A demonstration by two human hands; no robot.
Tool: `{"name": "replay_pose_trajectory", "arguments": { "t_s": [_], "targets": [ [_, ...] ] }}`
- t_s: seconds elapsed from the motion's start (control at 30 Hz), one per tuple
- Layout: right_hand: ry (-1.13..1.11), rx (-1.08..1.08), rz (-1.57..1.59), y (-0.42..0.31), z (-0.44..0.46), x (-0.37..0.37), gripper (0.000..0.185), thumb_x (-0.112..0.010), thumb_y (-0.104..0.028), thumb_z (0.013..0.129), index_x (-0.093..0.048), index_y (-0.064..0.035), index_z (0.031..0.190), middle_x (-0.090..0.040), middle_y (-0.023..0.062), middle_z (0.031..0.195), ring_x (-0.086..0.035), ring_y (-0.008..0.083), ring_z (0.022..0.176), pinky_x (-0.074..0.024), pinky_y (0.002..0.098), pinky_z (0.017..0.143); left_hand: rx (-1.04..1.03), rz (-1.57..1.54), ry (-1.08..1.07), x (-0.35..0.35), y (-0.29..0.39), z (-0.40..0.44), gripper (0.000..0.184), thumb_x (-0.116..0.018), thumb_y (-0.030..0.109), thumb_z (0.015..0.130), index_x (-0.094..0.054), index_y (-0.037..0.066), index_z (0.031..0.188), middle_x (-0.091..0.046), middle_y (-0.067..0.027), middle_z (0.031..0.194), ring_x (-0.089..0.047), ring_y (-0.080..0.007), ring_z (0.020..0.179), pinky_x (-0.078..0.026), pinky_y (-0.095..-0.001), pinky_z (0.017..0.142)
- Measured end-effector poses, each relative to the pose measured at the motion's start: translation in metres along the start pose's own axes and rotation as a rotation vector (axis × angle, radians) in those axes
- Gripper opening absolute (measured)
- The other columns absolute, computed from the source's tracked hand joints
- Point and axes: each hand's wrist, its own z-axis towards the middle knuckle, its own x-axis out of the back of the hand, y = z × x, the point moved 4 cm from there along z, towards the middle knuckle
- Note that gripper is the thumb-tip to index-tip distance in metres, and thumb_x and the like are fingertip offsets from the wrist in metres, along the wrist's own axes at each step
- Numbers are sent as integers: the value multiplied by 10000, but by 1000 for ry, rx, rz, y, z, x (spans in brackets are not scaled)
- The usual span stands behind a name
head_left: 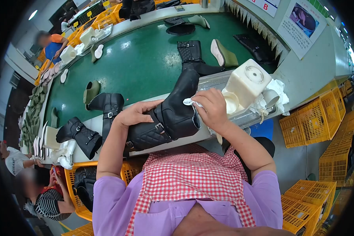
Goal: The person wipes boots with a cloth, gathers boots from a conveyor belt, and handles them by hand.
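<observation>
A tall black boot [176, 112] with buckled straps and a quilted part lies across the near edge of the green work surface, in front of my apron. My left hand [135, 114] lies over its quilted part, fingers closed round it. In my right hand [210, 105] a small white cloth [190, 102] is pinched and touches the boot's leather near its open rim. Just right of that hand stands a cream plastic container [249, 80] in a clear tray [216, 80], beside crumpled white cloths [279, 92].
More black boots [80, 135] stand on the left and behind, with olive shoes [91, 91] on the green surface [137, 55]. Yellow crates [316, 118] stand at the right and below left. Other people [53, 200] are at the far left.
</observation>
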Motion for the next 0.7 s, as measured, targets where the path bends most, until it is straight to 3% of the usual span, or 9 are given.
{"name": "replay_pose_trajectory", "arguments": {
  "t_s": [0.2,0.3,0.37,0.4,0.47,0.5,0.6,0.63,0.7],
  "targets": [
    [-174,22,-74,7,-3,-3,189,-714,-67,700,-663,-79,882,-624,48,881,-568,265,832,-415,385,694,11,-54,176,-4,-1,-19,809,-721,84,740,-334,-59,1436,-458,-116,1416,-457,-172,1278,-338,-296,1076],
    [-157,-124,36,22,-13,-14,101,-678,-97,768,-653,-68,862,-613,65,883,-568,260,849,-421,367,740,0,-98,386,5,-15,-37,751,-623,-66,743,-351,-23,1442,-523,-94,1347,-536,-144,1171,-412,-276,1001],
    [-203,-547,321,34,-23,-26,110,-645,-114,824,-634,-35,900,-624,116,903,-589,303,859,-454,376,758,31,-207,585,16,-26,-55,791,-702,47,710,-375,-29,1426,-547,-93,1327,-545,-161,1180,-397,-291,1032],
    [-207,-546,323,36,-27,-33,110,-645,-114,824,-634,-35,900,-624,116,903,-589,303,859,-454,376,758,11,-260,611,22,-37,-61,767,-694,41,718,-388,-26,1418,-577,-92,1284,-595,-160,1099,-445,-291,986],
    [-356,-879,562,49,-47,-60,190,-630,-120,844,-602,-16,1000,-631,158,917,-606,333,871,-479,376,774,17,-316,642,26,-46,-68,750,-684,36,733,-384,-26,1418,-588,-95,1262,-606,-164,1080,-458,-291,968],
    [-364,-877,561,51,-52,-67,190,-630,-120,844,-602,-16,1000,-631,158,917,-606,333,871,-479,376,774,25,-371,669,27,-51,-70,732,-675,31,749,-380,-25,1417,-600,-98,1240,-617,-167,1060,-472,-292,951],
    [-479,-412,86,38,-59,-76,301,-650,-83,804,-573,-51,1094,-618,163,1028,-604,327,954,-477,411,819,88,-392,717,26,-68,-70,634,-637,0,796,-403,-34,1384,-633,-122,1132,-628,-184,998,-497,-297,891],
    [-487,-408,88,37,-59,-77,301,-650,-83,804,-573,-51,1094,-618,163,1028,-604,327,954,-477,411,819,87,-399,723,28,-77,-69,634,-637,0,796,-403,-34,1384,-633,-122,1132,-628,-184,998,-497,-297,891],
    [-385,-280,-95,30,-52,-70,359,-659,-52,750,-588,-67,1102,-607,134,1085,-574,343,991,-462,435,829,351,-188,752,31,-98,-70,642,-633,4,802,-386,-25,1394,-621,-148,1119,-624,-215,995,-504,-308,892]
  ]
}}
